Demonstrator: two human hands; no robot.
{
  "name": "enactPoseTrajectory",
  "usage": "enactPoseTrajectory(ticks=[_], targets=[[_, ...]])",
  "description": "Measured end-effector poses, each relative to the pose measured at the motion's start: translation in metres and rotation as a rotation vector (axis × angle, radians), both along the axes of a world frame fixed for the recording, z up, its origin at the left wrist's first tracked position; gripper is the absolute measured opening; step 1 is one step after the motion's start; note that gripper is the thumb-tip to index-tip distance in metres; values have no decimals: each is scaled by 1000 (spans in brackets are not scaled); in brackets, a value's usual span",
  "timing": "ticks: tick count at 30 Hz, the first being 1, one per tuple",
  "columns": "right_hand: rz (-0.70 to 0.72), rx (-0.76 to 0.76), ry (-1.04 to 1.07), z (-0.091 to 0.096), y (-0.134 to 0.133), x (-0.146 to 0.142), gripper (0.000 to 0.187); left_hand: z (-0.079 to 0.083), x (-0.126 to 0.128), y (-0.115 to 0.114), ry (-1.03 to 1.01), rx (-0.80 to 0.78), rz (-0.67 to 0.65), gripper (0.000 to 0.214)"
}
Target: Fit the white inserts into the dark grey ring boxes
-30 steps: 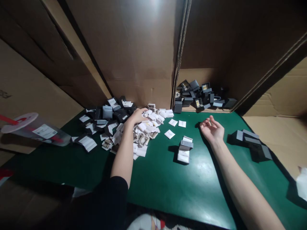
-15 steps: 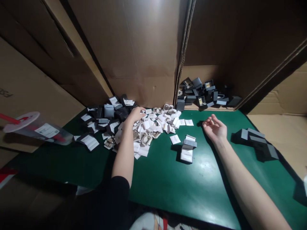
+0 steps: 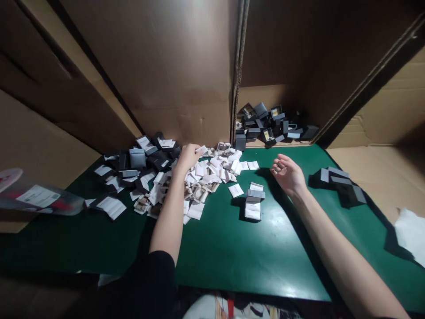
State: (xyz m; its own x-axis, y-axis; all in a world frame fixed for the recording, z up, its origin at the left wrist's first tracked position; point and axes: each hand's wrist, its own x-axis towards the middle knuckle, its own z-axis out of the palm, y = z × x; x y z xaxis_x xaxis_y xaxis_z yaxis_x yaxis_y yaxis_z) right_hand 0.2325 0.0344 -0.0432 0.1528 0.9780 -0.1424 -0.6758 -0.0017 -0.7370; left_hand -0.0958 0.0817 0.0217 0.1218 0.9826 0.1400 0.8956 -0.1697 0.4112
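My left hand (image 3: 188, 156) reaches into a heap of small white card inserts (image 3: 206, 175) on the green mat (image 3: 232, 248), its fingers curled over the pieces at the heap's far edge. What it grips, if anything, is hidden. My right hand (image 3: 287, 173) rests palm up on the mat to the right, fingers loosely spread and holding nothing. Between the hands stands a small open grey box (image 3: 254, 201) with white lining. A lone white insert (image 3: 235, 190) lies beside it.
Dark small boxes (image 3: 139, 159) are piled left of the white heap. More dark boxes (image 3: 268, 126) fill a cardboard carton at the back. A few closed grey boxes (image 3: 338, 185) lie at the right. A plastic cup (image 3: 36, 199) lies at the left edge. White paper (image 3: 411, 235) is at the far right.
My left hand has pushed the white pieces rightward and closer together. My right hand has stayed in place, palm up. The camera view has shifted a little.
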Motion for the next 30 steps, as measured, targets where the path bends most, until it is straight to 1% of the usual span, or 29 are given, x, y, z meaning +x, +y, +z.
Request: enactPoseTrajectory(ticks=[1,2,3,4,5,6,9,11,12,15,17,19,20,22,24,26,30], targets=[[-18,72,-79,7,-8,-3,14,9,6,-4,-20,5,-35,26],[-45,155,-163,14,-17,-7,14,18,15,-9,-76,-6,-110,24],[-92,237,-241,22,-26,-11,12,27,24,-16,-149,-33,-218,24],[-144,288,-309,29,-35,-16,8,35,35,-24,-204,-37,-303,23],[-156,310,-373,35,-43,-22,7,42,46,-33,-255,-37,-365,22],[-137,329,-427,41,-50,-27,9,48,58,-42,-299,-58,-430,25],[25,410,-548,49,-63,-38,23,57,89,-65,-363,-191,-585,33],[89,450,-585,48,-67,-40,32,56,104,-73,-351,-224,-654,33],[92,454,-593,46,-68,-39,34,54,110,-75,-341,-222,-674,33],[15,414,-589,36,-67,-34,28,46,118,-71,-295,-190,-668,34],[-63,363,-570,27,-62,-29,23,40,117,-66,-213,-209,-652,42],[-116,304,-545,17,-55,-25,23,34,114,-60,-102,-302,-666,46],[-132,277,-524,12,-51,-23,24,32,112,-58,-56,-362,-686,44],[-141,231,-454,2,-44,-20,28,29,111,-55,-8,-446,-725,32],[-130,206,-363,-5,-39,-19,33,26,112,-53,-17,-445,-741,22],[-112,198,-303,-8,-37,-17,37,22,114,-52,-43,-405,-734,22],[-103,206,-302,-7,-36,-14,34,10,117,-47,-117,-370,-703,21]])
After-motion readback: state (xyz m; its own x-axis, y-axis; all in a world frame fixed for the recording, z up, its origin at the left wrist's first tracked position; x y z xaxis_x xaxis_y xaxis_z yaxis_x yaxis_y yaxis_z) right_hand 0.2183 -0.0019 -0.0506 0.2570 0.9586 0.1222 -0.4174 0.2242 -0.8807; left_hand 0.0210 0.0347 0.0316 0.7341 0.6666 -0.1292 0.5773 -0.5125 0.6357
